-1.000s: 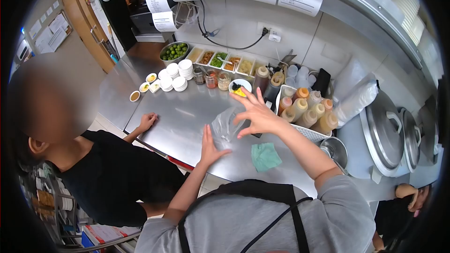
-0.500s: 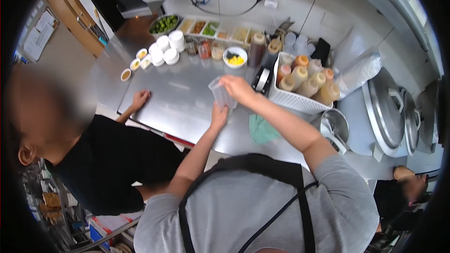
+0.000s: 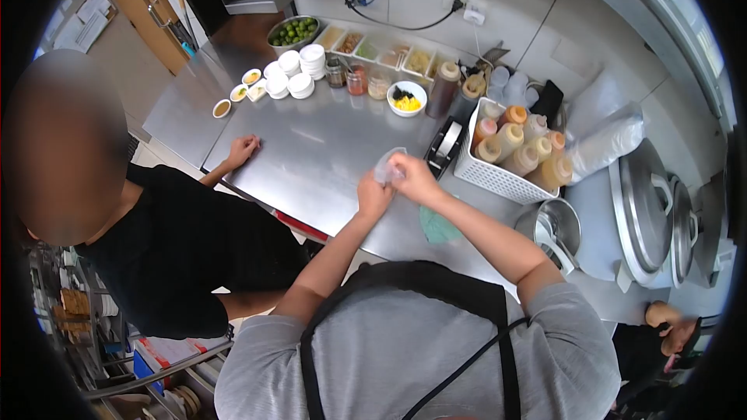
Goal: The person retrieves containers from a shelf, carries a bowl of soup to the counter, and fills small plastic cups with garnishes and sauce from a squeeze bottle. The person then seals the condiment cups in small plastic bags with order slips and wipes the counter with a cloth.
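Observation:
Over the steel counter point(image 3: 311, 179), my left hand point(image 3: 376, 194) is closed around a clear plastic cup point(image 3: 384, 168). My right hand point(image 3: 415, 179) meets it at the cup, fingers bent in a pinch at its rim. Both hands cover most of the cup, so its inside cannot be seen. A green cloth point(image 3: 440, 225) lies on the counter just below my right wrist. A black tape dispenser point(image 3: 445, 144) stands to the right of my hands, and a white bowl point(image 3: 407, 99) with yellow and dark pieces sits beyond them.
At right are a white basket point(image 3: 498, 179) of sauce bottles and a metal pot point(image 3: 562, 222). Along the back stand ingredient tubs point(image 3: 420, 61), stacked white cups point(image 3: 302, 85) and a bowl of limes point(image 3: 294, 31). A person point(image 3: 194, 241) in black stands at left, one hand point(image 3: 246, 148) on the counter.
The cup has tipped from a lengthwise view to nearly end-on. My hands have come closer together, the right one lower. The head view has shifted slightly.

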A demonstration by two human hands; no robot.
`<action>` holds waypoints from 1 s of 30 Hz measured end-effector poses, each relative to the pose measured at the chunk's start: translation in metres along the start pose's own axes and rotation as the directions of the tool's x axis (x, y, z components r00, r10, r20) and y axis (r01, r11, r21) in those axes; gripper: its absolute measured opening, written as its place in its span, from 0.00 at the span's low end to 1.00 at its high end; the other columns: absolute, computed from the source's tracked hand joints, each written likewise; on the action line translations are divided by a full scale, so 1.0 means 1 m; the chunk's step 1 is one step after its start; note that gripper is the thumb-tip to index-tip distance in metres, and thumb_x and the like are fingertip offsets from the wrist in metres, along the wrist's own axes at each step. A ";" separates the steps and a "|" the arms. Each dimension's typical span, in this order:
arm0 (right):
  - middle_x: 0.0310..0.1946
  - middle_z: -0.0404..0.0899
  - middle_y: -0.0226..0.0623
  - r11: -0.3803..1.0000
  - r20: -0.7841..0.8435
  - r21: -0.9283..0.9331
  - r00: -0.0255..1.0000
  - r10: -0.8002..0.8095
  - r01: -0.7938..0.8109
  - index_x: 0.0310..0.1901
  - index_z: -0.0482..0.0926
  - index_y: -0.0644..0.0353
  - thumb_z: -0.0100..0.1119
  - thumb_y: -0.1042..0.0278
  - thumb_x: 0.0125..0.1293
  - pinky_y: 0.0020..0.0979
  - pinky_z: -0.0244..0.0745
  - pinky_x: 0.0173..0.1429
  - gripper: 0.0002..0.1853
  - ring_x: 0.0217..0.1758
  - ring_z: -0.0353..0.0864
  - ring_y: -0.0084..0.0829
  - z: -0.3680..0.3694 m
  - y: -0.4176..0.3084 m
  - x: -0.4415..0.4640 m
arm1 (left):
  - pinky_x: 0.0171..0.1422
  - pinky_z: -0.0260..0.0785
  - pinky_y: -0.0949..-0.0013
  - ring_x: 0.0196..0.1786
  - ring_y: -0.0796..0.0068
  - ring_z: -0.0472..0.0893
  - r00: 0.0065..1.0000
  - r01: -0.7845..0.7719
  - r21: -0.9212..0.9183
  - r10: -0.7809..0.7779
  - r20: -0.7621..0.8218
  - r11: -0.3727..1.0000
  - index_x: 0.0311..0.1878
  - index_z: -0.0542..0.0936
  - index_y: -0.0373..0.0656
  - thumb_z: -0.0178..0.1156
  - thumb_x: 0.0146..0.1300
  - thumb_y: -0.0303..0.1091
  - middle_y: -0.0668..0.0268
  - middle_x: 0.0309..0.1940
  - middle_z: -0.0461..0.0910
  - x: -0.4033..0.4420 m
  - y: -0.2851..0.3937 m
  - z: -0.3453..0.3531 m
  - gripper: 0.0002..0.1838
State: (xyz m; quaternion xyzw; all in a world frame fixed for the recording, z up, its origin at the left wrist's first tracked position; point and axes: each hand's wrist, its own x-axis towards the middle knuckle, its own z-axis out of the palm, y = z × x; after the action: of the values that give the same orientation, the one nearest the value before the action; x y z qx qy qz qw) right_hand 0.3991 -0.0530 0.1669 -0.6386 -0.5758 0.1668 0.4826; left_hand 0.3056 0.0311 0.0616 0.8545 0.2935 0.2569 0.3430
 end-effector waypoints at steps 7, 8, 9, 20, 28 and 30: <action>0.32 0.75 0.33 0.839 0.492 -0.106 0.761 -0.422 0.534 0.35 0.77 0.60 0.56 0.75 0.48 0.41 0.61 0.58 0.10 0.39 0.76 0.29 0.021 -0.086 -0.005 | 0.50 0.65 0.55 0.44 0.50 0.75 0.958 0.014 0.238 -0.082 0.276 0.971 0.33 0.78 0.36 0.60 0.49 0.35 0.53 0.35 0.78 0.002 -0.017 0.006 0.12; 0.32 0.75 0.33 0.835 0.486 -0.110 0.762 -0.428 0.539 0.35 0.77 0.60 0.56 0.75 0.48 0.41 0.61 0.58 0.10 0.39 0.76 0.29 0.029 -0.051 -0.007 | 0.50 0.65 0.55 0.43 0.51 0.75 0.922 -0.025 0.277 -0.085 0.377 0.960 0.34 0.78 0.36 0.60 0.48 0.34 0.54 0.35 0.78 -0.002 -0.007 -0.005 0.12; 0.29 0.75 0.32 0.585 0.529 -0.522 0.774 -0.349 0.621 0.31 0.78 0.57 0.57 0.70 0.51 0.37 0.66 0.48 0.05 0.35 0.76 0.30 0.033 -0.006 -0.013 | 0.50 0.64 0.55 0.43 0.52 0.75 0.877 -0.071 0.307 -0.087 0.473 0.949 0.35 0.77 0.36 0.60 0.48 0.33 0.55 0.35 0.78 -0.007 0.003 -0.017 0.12; 0.24 0.75 0.38 0.955 0.577 -0.221 0.762 0.293 -0.200 0.31 0.71 0.61 0.43 0.57 0.67 0.40 0.68 0.35 0.15 0.30 0.75 0.42 -0.043 -0.021 -0.052 | 0.48 0.65 0.58 0.40 0.55 0.74 0.848 -0.506 0.059 0.484 0.216 0.861 0.36 0.72 0.42 0.59 0.42 0.25 0.59 0.32 0.75 -0.022 0.013 -0.040 0.14; 0.38 0.72 0.34 0.540 0.023 -0.813 0.939 -0.343 0.217 0.34 0.73 0.57 0.53 0.71 0.53 0.37 0.64 0.45 0.06 0.44 0.71 0.35 -0.118 0.009 -0.031 | 0.42 0.67 0.73 0.34 0.77 0.76 0.816 0.147 -0.373 0.100 0.569 0.916 0.36 0.81 0.40 0.63 0.51 0.31 0.66 0.31 0.79 0.039 0.114 -0.089 0.09; 0.38 0.73 0.35 0.887 -0.147 -0.454 0.975 -0.165 0.082 0.34 0.73 0.58 0.53 0.72 0.54 0.38 0.66 0.45 0.05 0.44 0.72 0.35 -0.066 0.104 -0.031 | 0.43 0.66 0.76 0.36 0.84 0.74 0.819 0.368 -0.657 0.104 0.564 0.658 0.36 0.80 0.40 0.61 0.57 0.32 0.71 0.32 0.78 0.044 0.141 -0.072 0.07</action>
State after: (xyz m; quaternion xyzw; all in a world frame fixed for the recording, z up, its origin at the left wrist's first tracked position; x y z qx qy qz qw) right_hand 0.5010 -0.0956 0.1035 -0.7064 -0.5918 -0.0594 0.3836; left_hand 0.3358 0.0090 0.2218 0.6504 0.1144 0.0663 0.7480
